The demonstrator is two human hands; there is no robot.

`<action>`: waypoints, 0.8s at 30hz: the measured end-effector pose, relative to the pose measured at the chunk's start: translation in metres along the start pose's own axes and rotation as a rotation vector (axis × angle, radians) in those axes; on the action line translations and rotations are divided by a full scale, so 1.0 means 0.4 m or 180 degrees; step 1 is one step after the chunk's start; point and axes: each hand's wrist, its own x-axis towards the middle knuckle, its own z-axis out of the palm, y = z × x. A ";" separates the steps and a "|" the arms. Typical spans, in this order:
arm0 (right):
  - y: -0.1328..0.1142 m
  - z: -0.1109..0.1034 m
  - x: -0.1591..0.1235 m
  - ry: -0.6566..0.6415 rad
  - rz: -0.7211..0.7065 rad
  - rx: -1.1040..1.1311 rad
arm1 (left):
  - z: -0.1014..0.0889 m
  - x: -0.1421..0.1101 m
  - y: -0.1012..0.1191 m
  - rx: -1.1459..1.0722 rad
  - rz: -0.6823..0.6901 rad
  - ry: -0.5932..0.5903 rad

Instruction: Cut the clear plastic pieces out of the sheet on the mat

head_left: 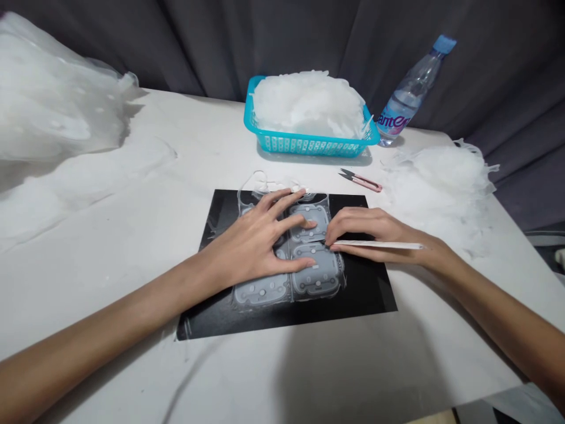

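A translucent sheet of moulded silicone-like pads (315, 285) lies on a black mat (366, 294). Spread across the pads, my left hand (269, 235) presses them flat with its fingers apart. My right hand (366, 232) pinches a slim craft knife with a white handle (388, 244). Its thin blade touches the sheet along the gap between the upper and lower right pads. Loose trimmed strips (282, 184) of the clear material stick out past the mat's far edge. Part of the sheet is hidden beneath my left hand.
A blue basket (309, 144) heaped with translucent pieces stands at the back, beside a water bottle (410, 97). Pink-handled thread snips (362, 179) lie before them. Clear scraps (445, 182) are piled at right; a big plastic bag (57, 94) sits at left on the white table (110, 259).
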 end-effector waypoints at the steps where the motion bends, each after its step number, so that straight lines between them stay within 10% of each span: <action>1: -0.001 0.005 0.000 0.0005 -0.0072 -0.0132 | 0.001 0.000 0.000 0.0028 -0.0005 -0.0012; 11: 0.005 0.080 0.007 0.0453 -0.0892 -0.2473 | 0.010 -0.001 -0.009 0.0130 -0.0017 -0.0146; 17: 0.009 0.081 0.021 0.0573 -0.0456 -0.1747 | 0.013 0.002 -0.010 0.0004 -0.0138 -0.0210; 24: 0.062 0.047 0.064 0.1839 0.0562 -0.0555 | 0.017 0.003 -0.014 -0.0014 -0.0355 -0.0373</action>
